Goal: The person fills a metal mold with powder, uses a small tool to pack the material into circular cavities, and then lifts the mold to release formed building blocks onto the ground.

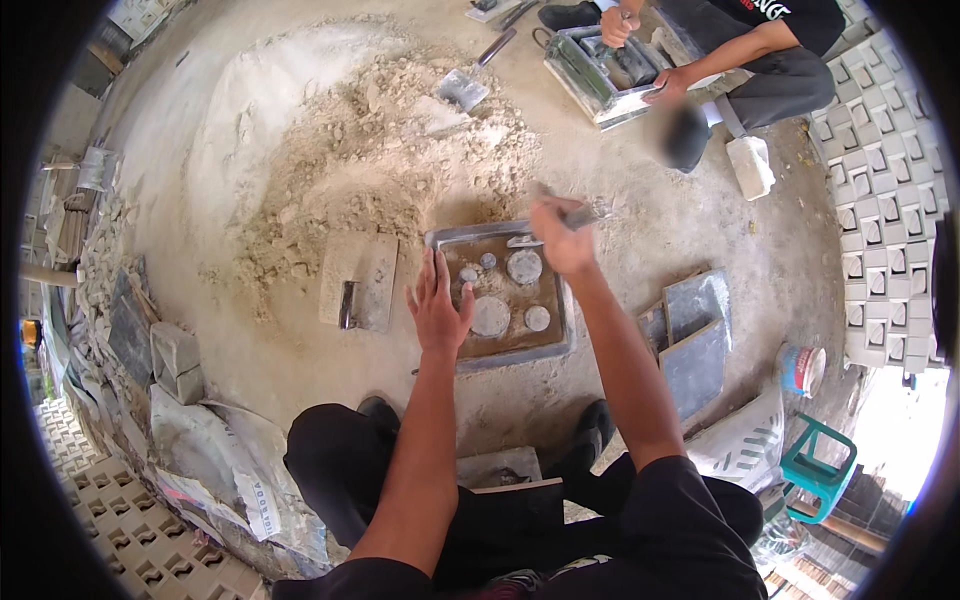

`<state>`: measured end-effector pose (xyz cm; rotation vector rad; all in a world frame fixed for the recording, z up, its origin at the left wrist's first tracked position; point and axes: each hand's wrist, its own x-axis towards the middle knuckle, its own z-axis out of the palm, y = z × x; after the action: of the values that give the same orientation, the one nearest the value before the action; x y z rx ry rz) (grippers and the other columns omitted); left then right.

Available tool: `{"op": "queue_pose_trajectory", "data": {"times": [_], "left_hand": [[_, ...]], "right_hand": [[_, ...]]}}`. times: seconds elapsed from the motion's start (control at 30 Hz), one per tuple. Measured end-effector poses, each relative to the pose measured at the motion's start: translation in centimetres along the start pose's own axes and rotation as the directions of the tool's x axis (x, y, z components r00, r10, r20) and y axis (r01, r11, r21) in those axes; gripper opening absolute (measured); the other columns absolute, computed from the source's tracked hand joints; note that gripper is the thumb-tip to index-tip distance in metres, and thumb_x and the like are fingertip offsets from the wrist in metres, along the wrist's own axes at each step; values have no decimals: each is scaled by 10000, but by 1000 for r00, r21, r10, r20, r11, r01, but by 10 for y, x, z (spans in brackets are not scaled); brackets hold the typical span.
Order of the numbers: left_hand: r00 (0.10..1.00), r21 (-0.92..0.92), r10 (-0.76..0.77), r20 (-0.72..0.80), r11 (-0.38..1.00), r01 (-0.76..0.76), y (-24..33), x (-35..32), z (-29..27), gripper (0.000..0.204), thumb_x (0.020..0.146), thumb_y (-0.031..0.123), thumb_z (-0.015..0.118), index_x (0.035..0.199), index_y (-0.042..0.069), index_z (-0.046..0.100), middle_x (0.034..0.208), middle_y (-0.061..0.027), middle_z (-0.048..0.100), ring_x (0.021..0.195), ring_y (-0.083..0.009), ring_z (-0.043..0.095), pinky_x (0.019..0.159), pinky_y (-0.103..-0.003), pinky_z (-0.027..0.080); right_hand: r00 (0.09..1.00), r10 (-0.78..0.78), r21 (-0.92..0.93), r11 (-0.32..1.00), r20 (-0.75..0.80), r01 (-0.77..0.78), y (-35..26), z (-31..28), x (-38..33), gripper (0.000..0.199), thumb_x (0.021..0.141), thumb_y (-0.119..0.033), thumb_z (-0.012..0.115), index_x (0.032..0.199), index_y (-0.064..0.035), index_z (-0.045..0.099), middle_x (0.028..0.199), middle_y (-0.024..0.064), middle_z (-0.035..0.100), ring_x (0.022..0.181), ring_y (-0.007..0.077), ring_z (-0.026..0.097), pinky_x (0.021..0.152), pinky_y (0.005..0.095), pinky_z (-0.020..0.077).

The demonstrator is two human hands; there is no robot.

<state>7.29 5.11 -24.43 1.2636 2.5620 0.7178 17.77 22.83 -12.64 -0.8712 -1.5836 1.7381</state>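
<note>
My left hand lies open, fingers spread, on the left rim of the square grey metal mould at frame centre. A flat grey trowel rests left of it. My right hand is closed round a thin metal tool over the mould's upper edge; its tip is blurred. Upper right, another person's hands work a second mould.
</note>
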Motion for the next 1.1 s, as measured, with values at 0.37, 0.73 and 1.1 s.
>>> {"op": "queue_pose_trajectory", "data": {"times": [0.37,0.73,1.1], "left_hand": [[999,24,-30,22,999,29,-5,-2,-1,722,889,402,522,1500,181,208,1561,16,173,1356,-237,325,1126,-532,161],[1000,0,-11,14,1000,11,-2,-1,-4,718,888,399,519,1498,177,213,1561,-6,174,1354,-257,327,1131,-526,147],[1000,-7,-20,17,1000,21,2,2,-5,714,890,402,515,1498,172,219,1556,-12,193,1349,-259,335,1115,-538,178]], "right_hand": [[983,-165,191,965,-85,178,-4,-9,-2,334,932,-130,531,612,-87,443,594,-61,392,539,40,332,478,245,252],[935,-226,37,969,-274,245,14,1,-4,360,922,-108,483,583,-97,365,541,-52,343,486,57,284,458,269,239],[966,-200,75,974,-164,214,15,8,-4,283,916,-99,499,637,-65,463,582,-55,408,538,34,370,472,235,278]]}}
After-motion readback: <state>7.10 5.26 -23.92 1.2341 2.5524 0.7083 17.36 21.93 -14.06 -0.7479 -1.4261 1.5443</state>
